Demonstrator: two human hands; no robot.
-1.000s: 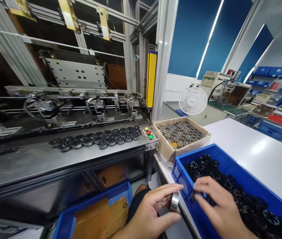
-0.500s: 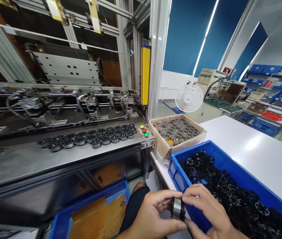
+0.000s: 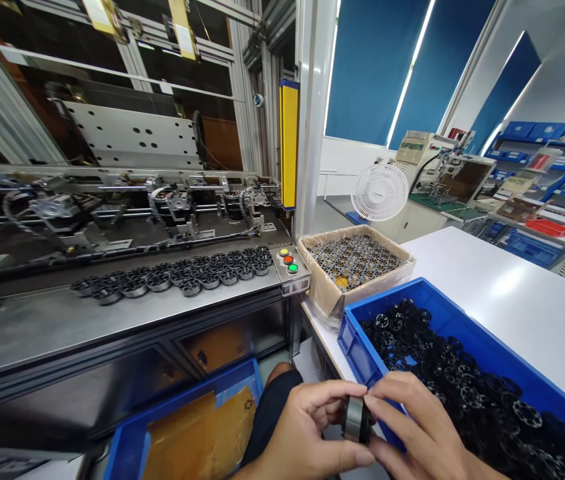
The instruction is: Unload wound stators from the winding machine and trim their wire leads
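In front of me I hold a motor stator core (image 3: 354, 419), a grey metal ring with black plastic on its edges, turned on its side. My left hand (image 3: 307, 427) is closed round it, thumb below and index finger above. From the other side my right hand (image 3: 415, 427) pinches its black right face with thumb and fingertips. The fingers partly hide that face. Just beyond my right hand a blue bin (image 3: 420, 291) holds a heap of black plastic slotted rings (image 3: 455, 370).
A plastic-lined carton (image 3: 330, 305) full of metal cores stands behind the bin. Left, rows of similar cores (image 3: 190, 287) line the machine's steel ledge (image 3: 162, 315), beside a button box (image 3: 295, 285). Below is another blue bin (image 3: 117, 448). A white fan (image 3: 380, 192) stands behind the carton.
Both hands keep their grip on the stator core, which has barely moved. My right-hand fingers have shifted slightly on it. The camera view has tilted a little.
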